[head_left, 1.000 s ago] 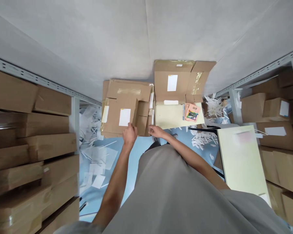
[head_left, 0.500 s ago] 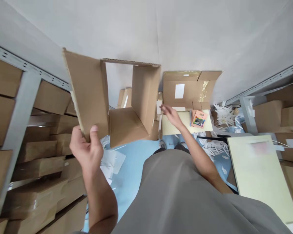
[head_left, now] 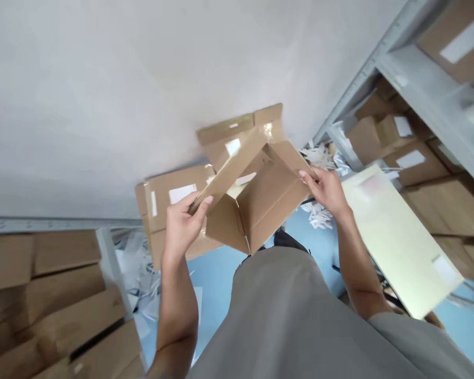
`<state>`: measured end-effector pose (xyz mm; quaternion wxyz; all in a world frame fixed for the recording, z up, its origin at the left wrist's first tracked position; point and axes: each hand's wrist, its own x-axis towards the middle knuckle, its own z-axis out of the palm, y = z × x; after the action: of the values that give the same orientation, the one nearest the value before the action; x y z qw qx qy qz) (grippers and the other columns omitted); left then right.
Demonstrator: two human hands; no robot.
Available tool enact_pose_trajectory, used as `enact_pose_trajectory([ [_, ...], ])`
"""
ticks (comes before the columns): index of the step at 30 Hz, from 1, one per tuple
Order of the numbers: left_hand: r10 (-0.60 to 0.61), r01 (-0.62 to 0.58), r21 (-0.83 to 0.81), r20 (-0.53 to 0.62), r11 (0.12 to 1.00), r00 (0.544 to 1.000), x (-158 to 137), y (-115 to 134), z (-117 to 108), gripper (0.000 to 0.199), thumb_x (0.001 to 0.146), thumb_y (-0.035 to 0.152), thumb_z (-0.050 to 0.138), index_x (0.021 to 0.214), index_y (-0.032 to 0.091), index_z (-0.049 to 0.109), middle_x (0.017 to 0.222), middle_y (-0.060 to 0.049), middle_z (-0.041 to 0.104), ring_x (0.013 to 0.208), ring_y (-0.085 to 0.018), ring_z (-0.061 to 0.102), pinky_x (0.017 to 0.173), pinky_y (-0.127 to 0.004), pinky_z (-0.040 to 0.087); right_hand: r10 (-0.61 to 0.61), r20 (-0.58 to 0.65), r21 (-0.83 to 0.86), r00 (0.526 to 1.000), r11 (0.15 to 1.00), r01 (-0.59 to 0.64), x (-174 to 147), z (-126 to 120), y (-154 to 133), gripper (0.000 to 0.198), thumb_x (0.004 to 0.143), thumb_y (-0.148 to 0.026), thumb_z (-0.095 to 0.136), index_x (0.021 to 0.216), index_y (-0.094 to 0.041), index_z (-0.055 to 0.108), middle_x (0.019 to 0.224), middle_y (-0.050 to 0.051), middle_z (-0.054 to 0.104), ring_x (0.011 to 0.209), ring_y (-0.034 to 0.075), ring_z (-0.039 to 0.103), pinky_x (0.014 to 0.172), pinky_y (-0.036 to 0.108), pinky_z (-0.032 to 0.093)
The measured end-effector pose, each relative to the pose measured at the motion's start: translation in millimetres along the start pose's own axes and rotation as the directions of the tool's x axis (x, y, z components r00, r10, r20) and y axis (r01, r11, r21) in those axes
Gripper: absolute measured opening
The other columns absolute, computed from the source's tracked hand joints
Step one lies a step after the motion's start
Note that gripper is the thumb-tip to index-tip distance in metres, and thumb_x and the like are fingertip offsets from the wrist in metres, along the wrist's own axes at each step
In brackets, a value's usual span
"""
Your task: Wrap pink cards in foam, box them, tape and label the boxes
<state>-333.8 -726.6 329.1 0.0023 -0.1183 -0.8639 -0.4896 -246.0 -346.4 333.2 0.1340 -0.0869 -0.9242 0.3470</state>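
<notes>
A brown cardboard box [head_left: 274,197], open at top and bottom, hangs tilted in front of my body. My left hand [head_left: 185,218] is closed on the edge of its left panel, thumb on the near side. At the opposite side, my right hand [head_left: 327,190] pinches the edge of another panel between thumb and fingers. Beyond the held box, an opened carton [head_left: 221,147] with a white label leans by the wall, partly hidden by it. Flattened cardboard [head_left: 161,210] with white labels lies to the left, behind my left hand.
Metal shelving [head_left: 398,73] with brown boxes stands at the right, and stacked boxes [head_left: 67,310] fill the left. A pale yellow table [head_left: 398,231] is beside my right arm. Paper scraps [head_left: 319,215] lie on the blue floor [head_left: 213,279].
My right hand has come to the box and now grips a panel. The box has moved right and tilted, its walls folding inward. The view has turned.
</notes>
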Motion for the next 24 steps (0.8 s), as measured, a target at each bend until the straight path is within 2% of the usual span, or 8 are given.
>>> enact_pose_trajectory([
  [3, -0.013, 0.017, -0.136, 0.035, 0.991, 0.999, 23, 3, 58, 0.035, 0.091, 0.053, 0.083, 0.102, 0.02, 0.087, 0.097, -0.005, 0.085, 0.09, -0.022, 0.077, 0.08, -0.031, 0.062, 0.177, -0.107, -0.068, 0.978, 0.981, -0.184, -58, -29, 23, 0.069, 0.109, -0.082, 0.051, 0.079, -0.022, 0.068, 0.065, 0.002, 0.066, 0.061, 0.018, 0.059, 0.061, 0.029, 0.044],
  [7, 0.07, -0.01, -0.234, 0.251, 0.972, 0.966, 34, 28, 139, 0.037, 0.089, 0.055, 0.086, 0.099, 0.02, 0.089, 0.103, -0.007, 0.088, 0.099, -0.026, 0.082, 0.093, -0.036, 0.066, 0.396, -0.249, 0.018, 0.884, 0.914, -0.404, -134, -64, 45, 0.065, 0.106, -0.082, 0.056, 0.091, -0.021, 0.076, 0.08, 0.006, 0.077, 0.072, 0.023, 0.071, 0.065, 0.031, 0.056],
  [12, 0.166, -0.028, -0.34, 0.386, 0.94, 0.907, 22, 78, 241, 0.042, 0.091, 0.059, 0.086, 0.107, 0.02, 0.088, 0.117, -0.01, 0.087, 0.113, -0.029, 0.081, 0.104, -0.043, 0.066, 0.619, -0.383, 0.416, 0.686, 0.779, -0.47, -201, -106, 84, 0.062, 0.095, -0.081, 0.074, 0.104, -0.02, 0.081, 0.094, 0.005, 0.08, 0.077, 0.023, 0.077, 0.057, 0.034, 0.07],
  [16, 0.134, 0.046, -0.376, 0.438, 0.926, 0.889, -4, 102, 317, 0.068, 0.092, 0.067, 0.085, 0.143, 0.023, 0.075, 0.154, -0.017, 0.072, 0.14, -0.033, 0.072, 0.113, -0.047, 0.063, 0.711, -0.483, 0.553, 0.511, 0.7, -0.451, -242, -144, 133, 0.058, 0.09, -0.077, 0.082, 0.097, -0.019, 0.08, 0.09, 0.003, 0.076, 0.073, 0.02, 0.075, 0.047, 0.028, 0.067],
  [17, 0.115, 0.082, -0.362, 0.491, 0.929, 0.863, -11, 107, 334, 0.075, 0.091, 0.069, 0.085, 0.149, 0.024, 0.071, 0.157, -0.018, 0.07, 0.143, -0.035, 0.07, 0.114, -0.048, 0.063, 0.731, -0.496, 0.587, 0.469, 0.68, -0.439, -253, -155, 148, 0.057, 0.089, -0.075, 0.084, 0.098, -0.019, 0.08, 0.091, 0.004, 0.076, 0.075, 0.019, 0.075, 0.047, 0.027, 0.067],
  [19, 0.09, 0.145, -0.312, 0.63, 0.939, 0.771, -28, 119, 367, 0.084, 0.088, 0.072, 0.086, 0.152, 0.022, 0.067, 0.154, -0.018, 0.072, 0.14, -0.036, 0.072, 0.113, -0.05, 0.063, 0.77, -0.509, 0.649, 0.384, 0.637, -0.417, -275, -178, 178, 0.055, 0.088, -0.072, 0.085, 0.104, -0.02, 0.08, 0.096, 0.004, 0.077, 0.077, 0.019, 0.075, 0.047, 0.025, 0.066],
  [22, 0.056, 0.191, -0.217, 0.788, 0.957, 0.614, -53, 147, 421, 0.077, 0.085, 0.071, 0.086, 0.141, 0.019, 0.073, 0.141, -0.015, 0.079, 0.129, -0.036, 0.077, 0.106, -0.048, 0.067, 0.819, -0.502, 0.712, 0.277, 0.573, -0.406, -309, -215, 222, 0.053, 0.089, -0.069, 0.085, 0.11, -0.02, 0.079, 0.103, 0.005, 0.078, 0.077, 0.017, 0.074, 0.048, 0.024, 0.066],
  [24, 0.016, 0.213, -0.159, 0.833, 0.964, 0.553, -68, 171, 460, 0.069, 0.083, 0.069, 0.086, 0.13, 0.018, 0.076, 0.131, -0.012, 0.083, 0.12, -0.035, 0.08, 0.098, -0.047, 0.07, 0.839, -0.495, 0.731, 0.226, 0.543, -0.414, -332, -238, 248, 0.052, 0.09, -0.068, 0.084, 0.112, -0.02, 0.079, 0.106, 0.005, 0.078, 0.078, 0.017, 0.074, 0.049, 0.024, 0.067],
])
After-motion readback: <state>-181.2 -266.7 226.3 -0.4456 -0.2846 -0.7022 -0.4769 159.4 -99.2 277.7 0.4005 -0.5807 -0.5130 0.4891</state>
